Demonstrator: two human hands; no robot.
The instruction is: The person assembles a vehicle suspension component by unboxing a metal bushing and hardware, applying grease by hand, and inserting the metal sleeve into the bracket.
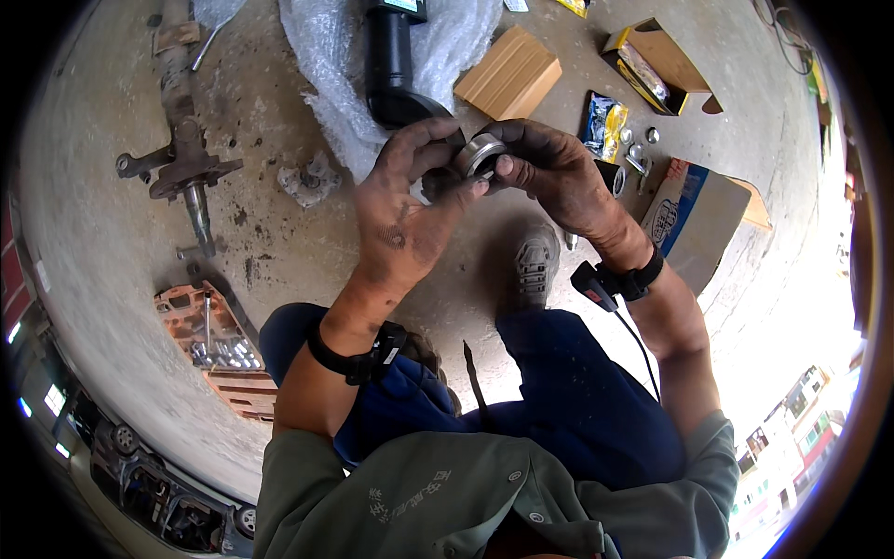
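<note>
A shiny steel bearing ring point(478, 155) is held up between my two hands, above the concrete floor. My left hand point(402, 212), smudged dark with grease, closes on the ring's left side, its thumb reaching to the lower rim. From the other side my right hand point(570, 177) grips the ring with curled fingers and thumb. Something dark shows beside the ring within my left fingers; I cannot make out what it is. Just beyond my hands lies a black tubular part point(387, 58) on bubble wrap point(321, 70).
A greasy axle spindle point(193, 177) lies at left, above an open orange socket case point(233, 391). Cardboard boxes point(510, 72), a foil packet point(606, 127) and small metal parts point(637, 160) occupy the right. Between my legs stands a pointed dark tool point(474, 374).
</note>
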